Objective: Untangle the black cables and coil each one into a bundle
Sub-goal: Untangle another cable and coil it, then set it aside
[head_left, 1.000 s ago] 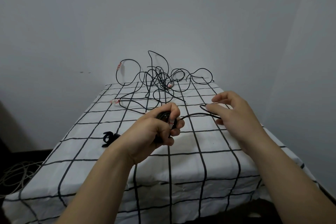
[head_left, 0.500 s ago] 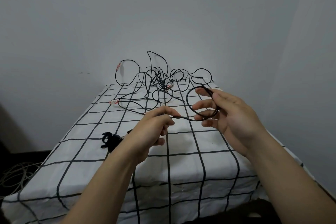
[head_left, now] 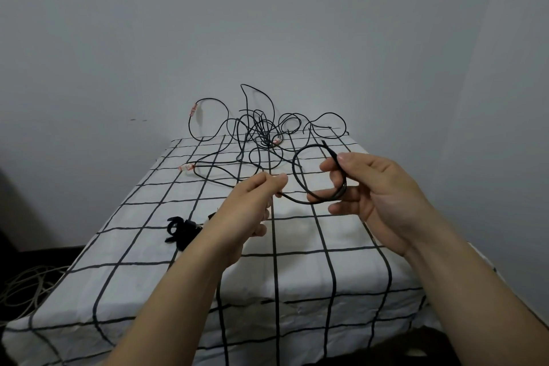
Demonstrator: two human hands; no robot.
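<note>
Both hands are up over the middle of the frame with one black cable [head_left: 294,163] between them. The left hand [head_left: 252,205], just left of centre, has its fingers curled and pinches the running strand at its fingertips. The right hand [head_left: 383,196], at centre right, has a loop of the same cable hung over its spread fingers, and the thumb clamps the free end so that the tip pokes up above it. From the left hand's pinch the cable trails back up the frame to the tangle of black cables [head_left: 258,131], heaped at the far edge of the checked tablecloth [head_left: 297,276] in the upper centre, against the wall [head_left: 267,24]. As I see it, this is the start of coiling one cable, with barely a turn or two made and most of its length caught in that heap. The next move looks like feeding slack from the left hand and laying another turn over the right fingers, drawing gently so the knot does not tighten. A small dark bundle [head_left: 178,229] sits at centre left, partly hidden by the left forearm. It may be a finished coil, but I can't tell. Pale cords [head_left: 23,282] lie on the floor at lower left.
</note>
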